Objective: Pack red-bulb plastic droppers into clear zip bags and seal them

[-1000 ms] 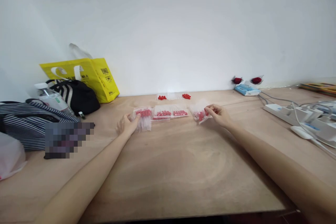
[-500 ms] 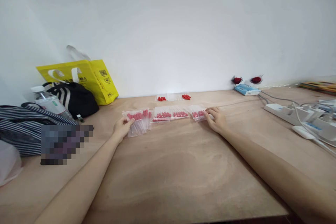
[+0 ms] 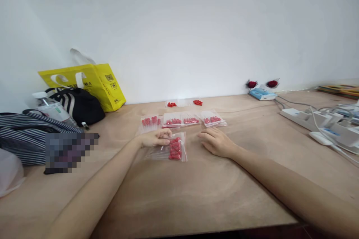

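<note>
In front of me on the table, my left hand (image 3: 157,137) pinches a clear plastic bag holding small red pieces (image 3: 175,148). My right hand (image 3: 215,142) is to the right of that bag, not touching it, fingers apart and held low over the wood with nothing in them. Behind the hands lies a row of clear bags with red pieces: a left bag (image 3: 151,121), two middle bags (image 3: 173,122) and a right bag (image 3: 212,119). Two small heaps of red pieces (image 3: 198,102) are near the wall on clear plastic.
On the left stand a yellow shopping bag (image 3: 109,89), a black bag (image 3: 89,108), a bottle (image 3: 56,110) and a striped bag (image 3: 17,134). Over on the right are a blue tissue pack (image 3: 263,94), two red flowers (image 3: 272,83) and a power strip (image 3: 297,117) with cables.
My left hand has taken a bag from the left stack and brought it right and nearer. My right hand has let go of the right bag and drawn back toward me.
</note>
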`<act>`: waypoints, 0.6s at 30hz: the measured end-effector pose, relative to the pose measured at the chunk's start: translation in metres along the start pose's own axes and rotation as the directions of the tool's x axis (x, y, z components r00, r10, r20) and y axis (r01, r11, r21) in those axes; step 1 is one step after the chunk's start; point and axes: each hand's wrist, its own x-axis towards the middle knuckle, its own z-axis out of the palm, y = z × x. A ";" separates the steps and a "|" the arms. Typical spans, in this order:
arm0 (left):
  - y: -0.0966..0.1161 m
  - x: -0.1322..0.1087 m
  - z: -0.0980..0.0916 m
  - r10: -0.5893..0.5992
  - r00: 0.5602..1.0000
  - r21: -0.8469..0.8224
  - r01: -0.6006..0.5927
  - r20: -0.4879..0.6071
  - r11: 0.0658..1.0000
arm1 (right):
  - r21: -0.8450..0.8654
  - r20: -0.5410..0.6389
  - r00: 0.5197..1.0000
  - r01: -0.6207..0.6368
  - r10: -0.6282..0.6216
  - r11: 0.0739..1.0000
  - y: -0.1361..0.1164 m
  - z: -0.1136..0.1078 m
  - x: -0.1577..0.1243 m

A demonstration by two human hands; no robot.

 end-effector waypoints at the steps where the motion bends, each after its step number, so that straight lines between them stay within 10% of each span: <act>1: 0.005 0.011 0.004 0.023 0.998 0.038 -0.025 0.062 0.999 | -0.028 0.011 0.999 0.039 -0.039 0.999 -0.001 -0.001 0.002; 5: 0.017 0.049 0.017 0.161 0.964 0.212 -0.206 0.212 0.955 | -0.139 0.043 0.990 0.142 -0.138 0.980 0.000 -0.003 0.005; 8: 0.019 0.063 0.031 0.340 0.940 0.425 -0.323 0.038 0.846 | -0.154 0.055 0.979 0.203 -0.196 0.967 0.004 -0.004 0.005; 12: 0.014 0.046 0.056 0.634 0.702 0.676 -0.296 -0.325 0.675 | -0.141 0.074 0.964 0.264 -0.256 0.954 0.007 -0.002 0.005; 14: 0.010 0.028 0.068 0.716 0.639 0.726 -0.348 -0.280 0.594 | -0.143 0.067 0.964 0.264 -0.257 0.954 0.007 -0.002 0.005; 18: 0.004 0.000 0.084 0.756 0.650 0.768 -0.444 -0.078 0.461 | -0.148 0.056 0.976 0.218 -0.212 0.965 0.005 -0.003 0.004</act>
